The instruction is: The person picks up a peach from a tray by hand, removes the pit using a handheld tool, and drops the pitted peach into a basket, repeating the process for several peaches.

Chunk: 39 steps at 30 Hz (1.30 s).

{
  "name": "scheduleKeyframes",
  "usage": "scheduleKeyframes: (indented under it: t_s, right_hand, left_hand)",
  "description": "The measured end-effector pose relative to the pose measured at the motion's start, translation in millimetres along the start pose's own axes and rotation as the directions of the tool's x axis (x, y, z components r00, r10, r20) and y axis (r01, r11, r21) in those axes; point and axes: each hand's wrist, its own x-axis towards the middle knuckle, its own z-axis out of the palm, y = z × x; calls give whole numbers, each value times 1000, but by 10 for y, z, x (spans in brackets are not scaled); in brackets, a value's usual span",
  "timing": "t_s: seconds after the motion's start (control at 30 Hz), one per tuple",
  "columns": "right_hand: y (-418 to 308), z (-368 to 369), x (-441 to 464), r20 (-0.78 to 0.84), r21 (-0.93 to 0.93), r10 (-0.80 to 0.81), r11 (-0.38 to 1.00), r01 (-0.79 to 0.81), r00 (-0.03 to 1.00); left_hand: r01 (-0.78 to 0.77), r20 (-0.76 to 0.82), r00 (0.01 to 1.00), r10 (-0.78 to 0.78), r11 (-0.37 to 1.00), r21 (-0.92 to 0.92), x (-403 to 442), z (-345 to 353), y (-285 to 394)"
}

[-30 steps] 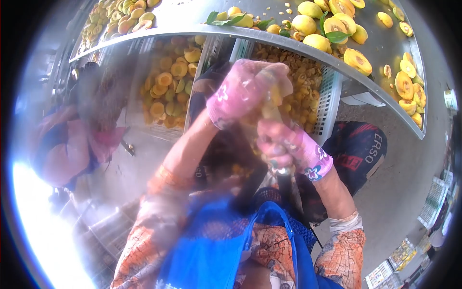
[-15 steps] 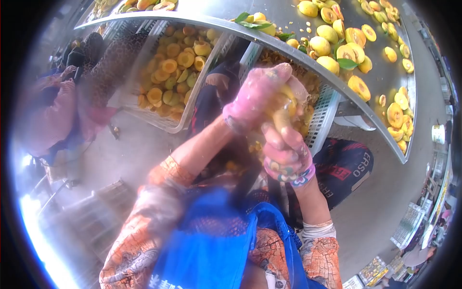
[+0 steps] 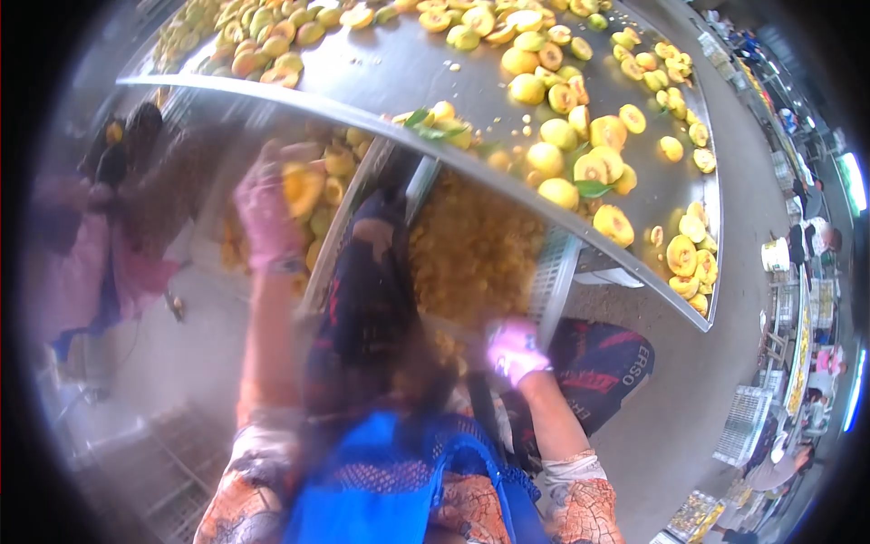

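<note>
My left hand point(image 3: 265, 218), in a pink glove, is raised over the crate at the left with a pitted yellow peach half point(image 3: 302, 189) against its fingers. The hand is slightly blurred. Peach halves point(image 3: 335, 163) fill that crate below it. My right hand point(image 3: 517, 352), also gloved in pink, is low in front of my lap, near the front of a crate point(image 3: 555, 286) of peach scraps point(image 3: 471, 240). Its fingers look curled, but what they hold is hidden by blur.
A metal table point(image 3: 381, 68) with a raised edge spans the front, bearing cut peaches point(image 3: 607, 163), loose pits and leaves. Another person point(image 3: 91, 245) sits at the left. My knees flank the scrap crate. More crates point(image 3: 745, 422) and people are at the far right.
My hands were together on a yellow peach over the scrap crate. They have parted: my left moved left with the half, my right dropped lower. The view has shifted, showing more table.
</note>
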Motion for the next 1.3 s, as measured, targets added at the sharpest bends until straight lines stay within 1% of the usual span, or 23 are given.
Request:
scheduleKeyframes:
  t_s: [0.03,0.07,0.13,0.17,0.2,0.23,0.27,0.3,0.37,0.4,0.47,0.6,0.7,0.77,0.8,0.87,0.93,0.97,1.0,1.03,1.07,1.13,1.3]
  right_hand:
    - [-64,-152,-50,12,112,79,991,-80,997]
    - [-111,-371,-100,33,218,146,964,-149,989]
    - [-131,-396,-86,-49,343,257,912,-225,965]
    - [-141,-281,-58,-88,398,169,909,-121,982]
    - [-181,-160,-57,-126,450,80,893,-15,989]
    - [-264,-66,-51,-129,379,72,925,-18,989]
    - [-288,-303,-69,-179,353,85,935,-17,980]
    - [-299,-510,-63,-93,407,155,907,-104,983]
    - [-268,-559,-82,17,454,211,869,-195,977]
    - [-257,-489,-84,-115,480,212,867,-133,970]
    - [-231,-412,-47,-260,523,225,851,-59,939]
    - [-284,-451,-123,-244,625,306,776,-92,920]
    - [-290,-694,-123,-343,729,359,685,5,868]
    - [-267,-986,-143,7,775,291,603,-189,957]
    - [-299,-918,-164,7,773,290,605,-189,957]
    - [-354,-692,-213,-283,643,259,766,-17,923]
    - [-307,-690,-198,-265,672,313,738,-58,912]
    - [-274,-719,-163,-243,702,369,705,-100,897]
    - [-243,-809,-150,-263,697,356,712,-78,897]
    - [-222,-934,-178,-141,766,379,627,-141,915]
    - [-210,-1011,-201,-11,817,388,535,-216,922]
    - [-218,-1043,-205,-66,804,388,566,-181,919]
    - [-205,-1159,-329,-228,865,412,501,-10,882]
  left_hand:
    - [-207,125,976,178,937,282,206,-290,-82]
    - [-220,69,969,239,694,686,300,-376,-36]
    - [-337,264,826,499,59,940,424,-423,10]
    - [-333,260,823,504,58,941,484,-340,-17]
    - [-383,146,907,394,630,676,489,-92,36]
    - [-251,127,964,233,956,150,502,173,80]
    - [-202,211,951,225,971,-129,519,434,-22]
    - [-379,339,919,200,684,623,473,704,277]
    - [-575,523,809,268,544,611,546,1134,251]
    - [-569,524,812,255,541,619,586,1354,212]
    - [-682,629,682,-374,-14,731,722,1759,106]
    - [-720,600,594,-536,-21,694,778,1849,167]
    - [-704,673,643,-365,64,707,738,1828,4]
    - [-703,712,641,-286,153,695,714,1817,-20]
    - [-691,736,642,-214,254,676,692,1788,-40]
    - [-670,739,632,-233,316,672,656,1746,15]
    - [-263,716,687,-121,877,401,584,1616,168]
    - [-275,709,697,-109,872,405,563,1564,174]
    - [118,677,725,-124,991,55,531,1530,137]
    - [463,658,737,-153,824,-327,465,1490,184]
    - [451,649,746,-146,828,-332,381,1421,229]
    - [665,688,705,-174,501,-554,143,1304,397]
    - [643,590,738,-328,606,-468,-429,1152,588]
